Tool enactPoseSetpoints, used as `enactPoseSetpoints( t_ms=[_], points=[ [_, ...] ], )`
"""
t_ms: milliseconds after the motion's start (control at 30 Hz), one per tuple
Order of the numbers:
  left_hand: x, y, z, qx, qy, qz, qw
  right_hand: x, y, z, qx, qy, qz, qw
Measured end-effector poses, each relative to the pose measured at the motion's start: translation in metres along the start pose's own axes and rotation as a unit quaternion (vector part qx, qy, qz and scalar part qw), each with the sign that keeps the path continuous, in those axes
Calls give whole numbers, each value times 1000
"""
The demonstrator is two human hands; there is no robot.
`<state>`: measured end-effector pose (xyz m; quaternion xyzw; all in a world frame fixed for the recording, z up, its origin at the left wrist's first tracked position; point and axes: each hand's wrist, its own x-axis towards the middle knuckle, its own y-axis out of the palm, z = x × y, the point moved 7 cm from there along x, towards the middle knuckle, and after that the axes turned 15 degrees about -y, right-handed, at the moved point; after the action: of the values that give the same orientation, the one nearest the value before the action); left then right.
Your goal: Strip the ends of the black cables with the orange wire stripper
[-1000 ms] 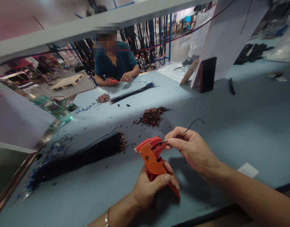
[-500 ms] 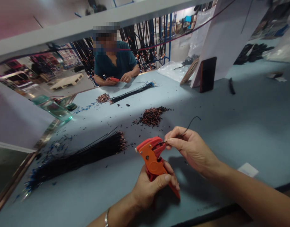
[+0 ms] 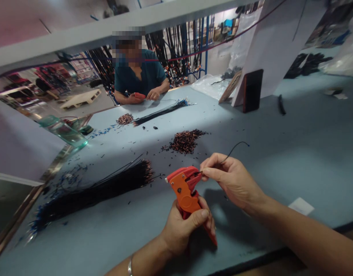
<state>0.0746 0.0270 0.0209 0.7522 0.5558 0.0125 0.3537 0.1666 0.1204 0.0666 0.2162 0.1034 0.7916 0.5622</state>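
Note:
My left hand (image 3: 183, 228) is wrapped round the handles of an orange-red wire stripper (image 3: 185, 189), held upright just above the blue table (image 3: 294, 153). My right hand (image 3: 230, 178) pinches a thin black wire (image 3: 235, 147) and holds its end in the stripper's jaws; the free end curls up and to the right. A bundle of black wires (image 3: 92, 189) lies on the table to the left of the tool. A heap of cut wire bits (image 3: 186, 141) sits just beyond my hands.
A person in a dark teal shirt (image 3: 138, 76) sits across the table with a red tool, a second wire bundle (image 3: 161, 111) and a small heap (image 3: 125, 119) before them. A dark phone (image 3: 252, 90) leans on a white board. A white label (image 3: 301, 206) lies at the right.
My left hand has squeezed the handles slightly and the stripper has shifted a little. The wire's free end has wavered.

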Motion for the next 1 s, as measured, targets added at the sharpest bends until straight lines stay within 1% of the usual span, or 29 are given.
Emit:
enactPoseSetpoints(
  t_ms=[267,567,1000],
  points=[
    [2,-2,2,-10,-8,-4,1000,1,0,1,-6,-4,-3,1000],
    [1,1,1,-14,-20,-3,1000,2,0,5,-27,-23,6,999],
    [2,0,2,-23,-28,-10,999,1,-1,4,-35,-19,3,999]
  ],
)
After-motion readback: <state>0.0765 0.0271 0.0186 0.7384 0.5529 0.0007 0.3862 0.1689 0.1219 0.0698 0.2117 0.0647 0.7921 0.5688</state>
